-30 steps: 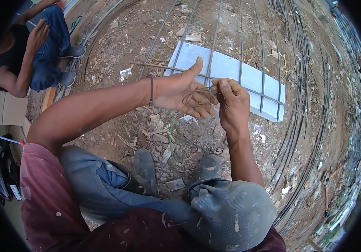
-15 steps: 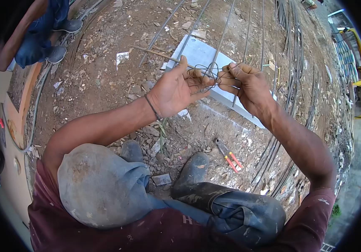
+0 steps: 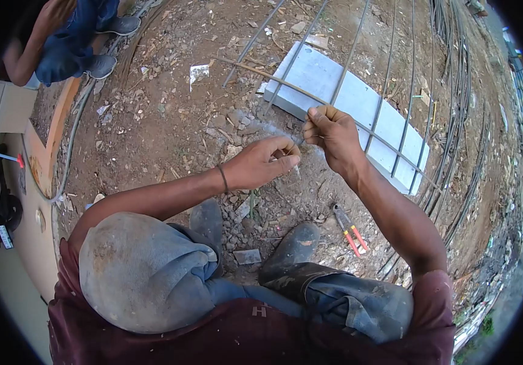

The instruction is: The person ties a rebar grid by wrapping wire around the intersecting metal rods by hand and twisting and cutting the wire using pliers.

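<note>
My left hand (image 3: 264,163) is closed in a loose pinch above the rubble; what lies between its fingers is too small to make out. Just right of it and slightly higher, my right hand (image 3: 333,132) has thumb and fingers pressed together, their contents also unclear. Beyond the hands lies a pale blue slab (image 3: 358,100), with long thin steel bars (image 3: 351,55) running over it. A thinner rod (image 3: 301,89) crosses those bars. Pliers with red and yellow handles (image 3: 350,231) rest on the ground below my right forearm.
Bundled steel bars (image 3: 456,115) run along the right. At the upper left, a person (image 3: 70,48) sits near a wooden plank (image 3: 64,125) and a grey hose (image 3: 73,131). A carton (image 3: 9,106) stands at the left edge. My boots (image 3: 292,246) are on rubble.
The loops of thin wire seen between my hands earlier are no longer distinguishable. My left fingers have curled from an open palm, and that hand has moved down. The view has shifted.
</note>
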### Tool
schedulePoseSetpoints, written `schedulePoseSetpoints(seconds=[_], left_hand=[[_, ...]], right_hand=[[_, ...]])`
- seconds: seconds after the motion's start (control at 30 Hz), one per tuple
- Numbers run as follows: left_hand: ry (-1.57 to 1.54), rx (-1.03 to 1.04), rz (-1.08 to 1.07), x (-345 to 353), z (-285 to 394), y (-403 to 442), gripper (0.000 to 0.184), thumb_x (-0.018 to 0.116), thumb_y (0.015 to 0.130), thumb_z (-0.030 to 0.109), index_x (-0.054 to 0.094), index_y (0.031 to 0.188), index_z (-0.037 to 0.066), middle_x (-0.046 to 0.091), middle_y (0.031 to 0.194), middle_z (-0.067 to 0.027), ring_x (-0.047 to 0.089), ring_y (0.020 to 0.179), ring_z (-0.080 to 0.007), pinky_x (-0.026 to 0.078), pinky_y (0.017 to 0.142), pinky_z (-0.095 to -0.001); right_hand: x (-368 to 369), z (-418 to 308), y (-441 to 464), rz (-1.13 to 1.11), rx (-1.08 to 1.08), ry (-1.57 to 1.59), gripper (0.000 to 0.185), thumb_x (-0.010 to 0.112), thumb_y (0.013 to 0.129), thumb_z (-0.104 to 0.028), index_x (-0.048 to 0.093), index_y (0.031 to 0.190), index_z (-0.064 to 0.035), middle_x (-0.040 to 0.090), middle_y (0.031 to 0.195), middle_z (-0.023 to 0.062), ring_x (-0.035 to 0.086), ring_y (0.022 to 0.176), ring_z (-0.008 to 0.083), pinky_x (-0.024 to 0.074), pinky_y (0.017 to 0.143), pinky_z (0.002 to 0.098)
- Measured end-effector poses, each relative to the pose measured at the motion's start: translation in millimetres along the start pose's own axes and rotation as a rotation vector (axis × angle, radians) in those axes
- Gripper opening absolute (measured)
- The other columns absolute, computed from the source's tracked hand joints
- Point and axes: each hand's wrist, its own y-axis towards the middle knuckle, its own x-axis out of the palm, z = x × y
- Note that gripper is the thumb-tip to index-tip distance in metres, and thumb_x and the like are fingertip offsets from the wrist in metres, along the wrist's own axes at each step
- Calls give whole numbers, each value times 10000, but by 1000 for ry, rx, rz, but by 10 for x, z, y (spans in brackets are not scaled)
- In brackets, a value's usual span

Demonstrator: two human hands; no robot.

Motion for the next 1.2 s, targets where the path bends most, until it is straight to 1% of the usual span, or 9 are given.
schedulePoseSetpoints(seconds=[0.07, 0.13, 0.23, 0.43, 0.53, 0.57, 0.87, 1.1, 1.2], left_hand=[[91, 109, 172, 3, -28, 12, 241, 562, 1090, 239, 626, 1188, 28, 692, 1036, -79, 670, 877, -130, 548, 808, -290], [-492, -265, 82, -2, -116, 26, 246, 564, 1086, 199, 652, 1244, 33, 703, 1178, -113, 692, 1023, -148, 575, 908, -324], [-850, -373, 253, 40, -231, 90, 243, 555, 1088, 175, 646, 1260, 31, 696, 1206, -111, 679, 1120, -160, 596, 932, -356], [-1092, -353, 405, 62, -426, 226, 234, 588, 1058, 119, 670, 1273, 78, 683, 1232, -25, 622, 1149, -143, 522, 960, -372], [-1102, -282, 276, 35, -432, 230, 238, 596, 1052, 135, 694, 1269, 132, 681, 1204, 20, 599, 1138, -117, 453, 949, -357], [-1015, -463, 402, 64, -405, 239, 239, 597, 1063, 204, 704, 1274, 170, 683, 1173, 41, 592, 1078, -82, 408, 911, -323], [-977, -372, 230, -64, -281, 366, 300, 622, 1057, 293, 695, 1328, 184, 675, 1051, 79, 566, 972, -54, 377, 894, -289], [-481, -258, 147, -364, -412, 398, 356, 707, 998, 174, 663, 1313, 14, 687, 1107, -21, 619, 1051, -121, 508, 927, -321], [109, -143, 661, -480, -616, 498, 362, 694, 994, 119, 621, 1299, -61, 701, 1155, -105, 654, 1087, -162, 549, 920, -337]], right_hand=[[36, 72, 121, 0, -5, -63, 233, 688, 1020, -218, 685, 909, -12, 701, 782, 80, 638, 641, 136, 525, 607, 284], [72, 147, 220, -1, -12, -126, 235, 685, 1022, -219, 683, 908, -14, 699, 784, 78, 636, 642, 134, 526, 609, 286], [174, 241, 254, -32, -11, -119, 258, 658, 1040, -233, 684, 1003, 21, 712, 862, 94, 657, 726, 133, 542, 664, 294], [311, 466, 51, -320, -95, -415, 581, 605, 1067, -255, 423, 1486, 103, 664, 1268, 138, 602, 1171, 193, 478, 1020, 329], [218, 512, 54, -289, 61, -224, 535, 606, 1062, -193, 430, 1485, 84, 656, 1306, 136, 602, 1193, 186, 482, 1024, 329], [174, 520, 55, -280, 60, -225, 535, 606, 1062, -193, 430, 1485, 84, 656, 1306, 136, 602, 1193, 186, 482, 1024, 329], [131, 318, 50, -284, -50, -180, 366, 635, 994, 4, 574, 1351, 59, 693, 1255, 128, 651, 1109, 165, 540, 970, 320], [-169, 167, 75, -238, -28, -646, 95, 709, 910, -30, 746, 981, 21, 749, 855, 66, 670, 816, 127, 541, 747, 332], [-410, -65, 110, -296, -247, -906, 70, 663, 905, -12, 727, 926, 3, 704, 763, 57, 658, 734, 129, 516, 678, 324]])
